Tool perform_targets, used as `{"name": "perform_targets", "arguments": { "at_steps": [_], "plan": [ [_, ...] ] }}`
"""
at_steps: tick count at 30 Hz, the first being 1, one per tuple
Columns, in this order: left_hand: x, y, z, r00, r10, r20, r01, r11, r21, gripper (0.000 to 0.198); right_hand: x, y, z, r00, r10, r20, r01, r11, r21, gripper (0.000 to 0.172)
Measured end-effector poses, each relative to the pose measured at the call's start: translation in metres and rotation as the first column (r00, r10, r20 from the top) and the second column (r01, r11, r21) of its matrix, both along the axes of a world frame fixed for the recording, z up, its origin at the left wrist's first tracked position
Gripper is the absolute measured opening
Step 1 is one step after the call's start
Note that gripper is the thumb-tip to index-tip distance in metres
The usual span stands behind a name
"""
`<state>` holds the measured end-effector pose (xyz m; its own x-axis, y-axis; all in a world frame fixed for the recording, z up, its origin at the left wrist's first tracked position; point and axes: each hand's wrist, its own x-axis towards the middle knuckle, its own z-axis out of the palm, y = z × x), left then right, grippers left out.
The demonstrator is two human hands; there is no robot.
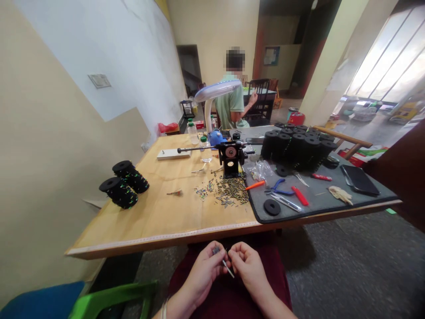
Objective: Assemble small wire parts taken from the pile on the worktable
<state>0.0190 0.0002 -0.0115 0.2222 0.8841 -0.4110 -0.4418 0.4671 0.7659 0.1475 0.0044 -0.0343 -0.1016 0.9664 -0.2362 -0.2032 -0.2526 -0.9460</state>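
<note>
Over my lap, in front of the table edge, my left hand [206,269] is closed around a thin white stick [228,269], whose lower end pokes out toward the right. A small dark grey piece [216,250] shows between the thumb and fingers of that hand; its kind is unclear. Close beside it, my right hand [248,266] is closed in a pinch, its fingertips almost touching the left ones. Whatever lies in that pinch is too small or too hidden to name. Beyond both hands, small brass-coloured metal pieces [234,188] lie heaped on the wooden table [139,221].
A black hand-cranked winder [230,159] stands behind the heap, near a desk lamp [217,91]. On the grey mat [318,188] are blue-handled pliers [282,188], tweezers [286,202] and many black spools [299,148]. Two wound spools [123,195] stand left. A person [230,104] sits beyond.
</note>
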Motion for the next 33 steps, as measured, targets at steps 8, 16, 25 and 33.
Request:
{"name": "perform_targets", "arguments": {
  "at_steps": [8, 16, 25, 33],
  "plan": [
    [0.000, -0.002, 0.002, 1.000, -0.018, -0.016, 0.018, 1.000, 0.023, 0.026, 0.001, 0.001, 0.000, 1.000, 0.002, -0.002, -0.002, 1.000, 0.004, 0.038],
    [-0.001, 0.001, 0.000, 0.996, 0.019, -0.084, -0.016, 0.999, 0.041, 0.027, 0.004, -0.004, 0.007, 1.000, 0.021, -0.002, -0.021, 1.000, -0.001, 0.037],
    [-0.004, 0.001, -0.003, 0.959, 0.067, -0.274, -0.014, 0.982, 0.190, 0.023, 0.000, -0.009, 0.016, 0.997, 0.081, 0.011, -0.080, 0.995, -0.066, 0.034],
    [-0.005, 0.002, 0.001, 0.925, 0.080, -0.371, 0.019, 0.966, 0.258, 0.023, 0.000, -0.008, 0.012, 0.995, 0.098, 0.017, -0.096, 0.992, -0.086, 0.032]
  ]
}}
